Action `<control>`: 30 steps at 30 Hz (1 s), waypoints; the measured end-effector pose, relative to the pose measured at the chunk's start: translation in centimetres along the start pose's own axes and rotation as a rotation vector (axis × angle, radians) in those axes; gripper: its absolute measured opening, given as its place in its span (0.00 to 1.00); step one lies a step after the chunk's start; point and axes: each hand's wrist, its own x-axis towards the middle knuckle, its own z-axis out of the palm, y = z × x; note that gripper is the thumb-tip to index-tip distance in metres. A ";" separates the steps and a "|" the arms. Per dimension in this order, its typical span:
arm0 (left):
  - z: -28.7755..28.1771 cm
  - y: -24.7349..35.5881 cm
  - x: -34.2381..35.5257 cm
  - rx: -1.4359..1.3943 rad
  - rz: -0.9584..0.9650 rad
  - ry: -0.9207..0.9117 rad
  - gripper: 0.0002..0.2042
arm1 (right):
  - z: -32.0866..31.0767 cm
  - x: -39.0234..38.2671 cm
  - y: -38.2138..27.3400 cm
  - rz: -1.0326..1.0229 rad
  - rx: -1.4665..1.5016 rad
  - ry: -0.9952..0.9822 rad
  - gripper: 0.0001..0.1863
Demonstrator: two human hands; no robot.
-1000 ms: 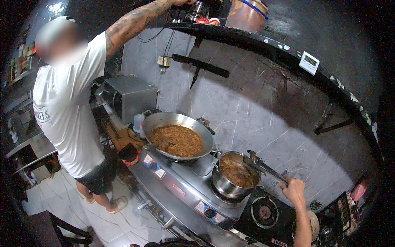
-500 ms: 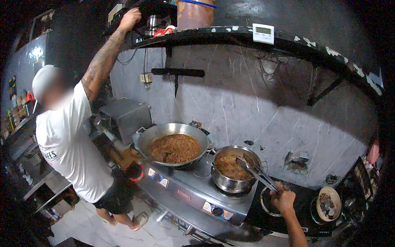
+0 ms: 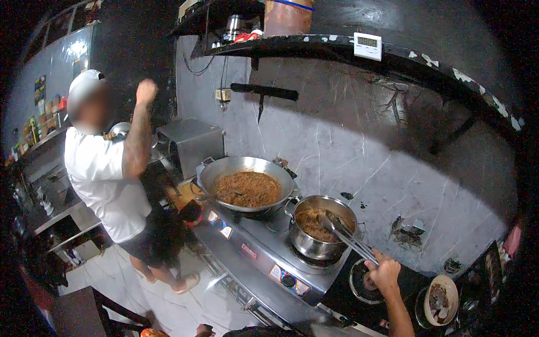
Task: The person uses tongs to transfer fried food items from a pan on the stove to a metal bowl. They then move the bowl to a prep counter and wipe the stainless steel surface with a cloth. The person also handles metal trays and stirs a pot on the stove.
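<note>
My right hand (image 3: 385, 275) is closed round the handle end of metal tongs (image 3: 355, 241). Their far ends reach down into brown, saucy food (image 3: 310, 220) in a steel pot (image 3: 307, 245), which stands on the right burner of a steel gas stove (image 3: 252, 238). The food partly hides the tips, so whether they pinch a piece is unclear. To the pot's left, a wide metal wok (image 3: 210, 175) holds a brown, chunky mixture (image 3: 250, 188) with a utensil resting in it. A small dark shape at the bottom edge may be part of my left hand (image 3: 205, 330); its fingers are not distinguishable.
A person in a white shirt (image 3: 106, 180) stands left of the stove, one forearm raised. Overhead runs a dark shelf (image 3: 331, 42) with a timer (image 3: 368, 46) and a brown-filled tub (image 3: 287, 19). Right of my hand sits a cream bowl (image 3: 441, 303); a dark chair (image 3: 84, 312) stands lower left.
The view has shifted, bringing a chair in at the lower left. The other person has lowered their arm from the shelf. My right hand keeps the tongs in the pot.
</note>
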 end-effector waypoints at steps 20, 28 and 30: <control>-3.1 0.1 2.2 -0.074 -0.123 -0.179 0.25 | -4.5 2.8 -3.7 0.005 -0.125 -0.065 0.19; -2.5 0.7 6.8 -0.304 -0.255 -0.560 0.11 | -6.6 3.6 -6.1 0.219 -0.135 0.088 0.19; -2.4 1.3 7.7 -0.307 -0.267 -0.550 0.12 | -5.7 3.5 -7.1 0.271 -0.060 0.108 0.20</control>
